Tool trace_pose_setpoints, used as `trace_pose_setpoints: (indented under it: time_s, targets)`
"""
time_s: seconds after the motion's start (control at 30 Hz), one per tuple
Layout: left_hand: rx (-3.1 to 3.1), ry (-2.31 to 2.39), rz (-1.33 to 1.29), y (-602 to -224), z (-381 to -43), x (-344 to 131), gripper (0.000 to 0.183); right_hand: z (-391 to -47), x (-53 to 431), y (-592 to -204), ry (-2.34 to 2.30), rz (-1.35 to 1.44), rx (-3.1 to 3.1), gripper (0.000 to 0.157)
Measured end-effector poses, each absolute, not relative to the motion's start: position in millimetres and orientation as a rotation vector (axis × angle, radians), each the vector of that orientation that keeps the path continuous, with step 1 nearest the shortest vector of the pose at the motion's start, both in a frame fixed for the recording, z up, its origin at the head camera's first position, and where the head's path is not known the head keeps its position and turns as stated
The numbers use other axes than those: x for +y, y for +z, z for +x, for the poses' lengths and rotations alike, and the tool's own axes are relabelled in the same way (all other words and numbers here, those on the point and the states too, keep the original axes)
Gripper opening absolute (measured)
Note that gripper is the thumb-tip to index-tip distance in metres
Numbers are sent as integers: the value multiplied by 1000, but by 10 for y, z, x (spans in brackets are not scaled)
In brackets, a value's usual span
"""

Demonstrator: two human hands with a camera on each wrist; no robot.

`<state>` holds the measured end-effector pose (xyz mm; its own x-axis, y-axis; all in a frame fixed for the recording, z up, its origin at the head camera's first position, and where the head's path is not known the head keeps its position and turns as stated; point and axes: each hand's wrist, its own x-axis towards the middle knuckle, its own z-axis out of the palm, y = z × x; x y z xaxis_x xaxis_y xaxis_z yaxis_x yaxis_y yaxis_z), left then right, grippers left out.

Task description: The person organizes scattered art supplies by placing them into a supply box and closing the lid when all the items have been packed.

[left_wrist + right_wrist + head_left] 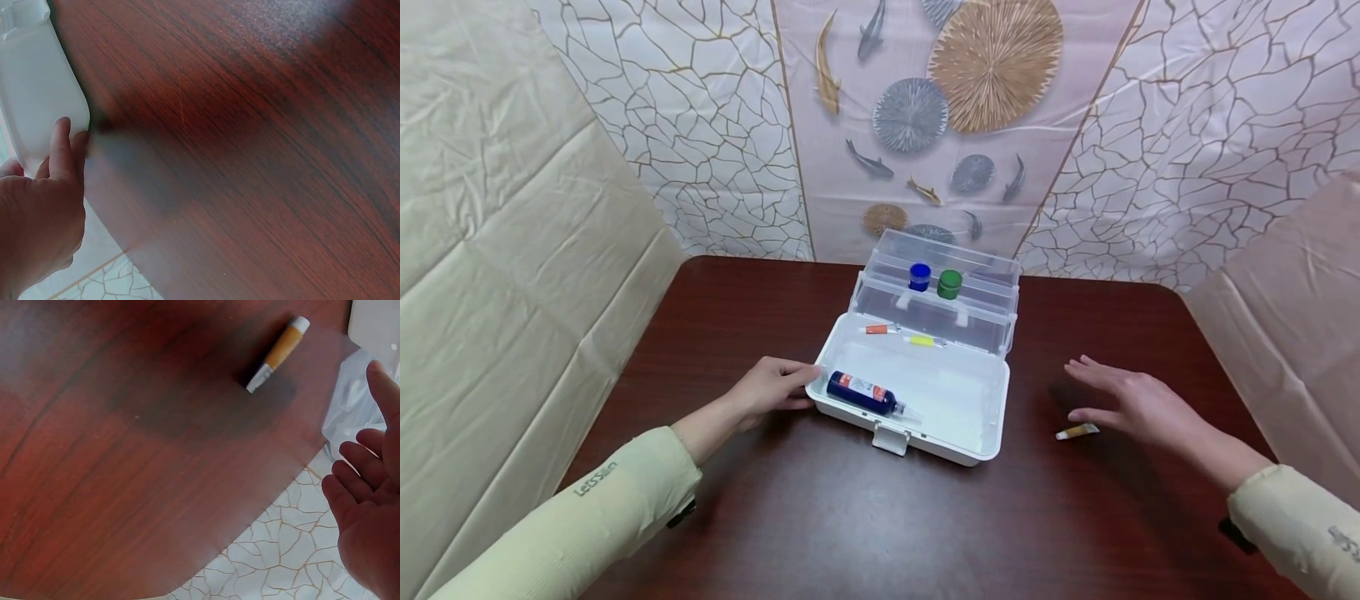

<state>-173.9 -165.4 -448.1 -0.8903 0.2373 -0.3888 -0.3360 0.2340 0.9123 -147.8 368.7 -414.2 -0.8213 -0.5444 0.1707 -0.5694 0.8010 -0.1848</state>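
Note:
A white plastic storage box with a raised clear lid stands on the table. My left hand holds its front left corner, thumb at the rim and fingers against the outer wall. Inside, along the front, lies a dark blue bottle with a clear nozzle. An orange paint tube and a yellow paint tube lie toward the back of the box. To the right of the box, my right hand hovers with extended fingers over a small ochre paint tube on the table, holding nothing.
A blue paint jar and a green paint jar sit in the clear tiered lid section. A white latch hangs at the box's front. Patterned cloth hangs behind the dark wooden table.

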Motion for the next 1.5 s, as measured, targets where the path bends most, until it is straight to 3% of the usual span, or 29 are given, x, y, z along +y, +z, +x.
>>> trace_pose_setpoints:
  time_s: [0.63, 1.5]
  targets:
    - [2060, 1728, -90, -4466, -1751, -1647, 43, -1339, 3826, -4497, 319, 1060, -2751, 65]
    - [2070, 1708, -85, -4488, -1739, -1652, 45, -1197, 3890, -4702, 263, 993, -2763, 56]
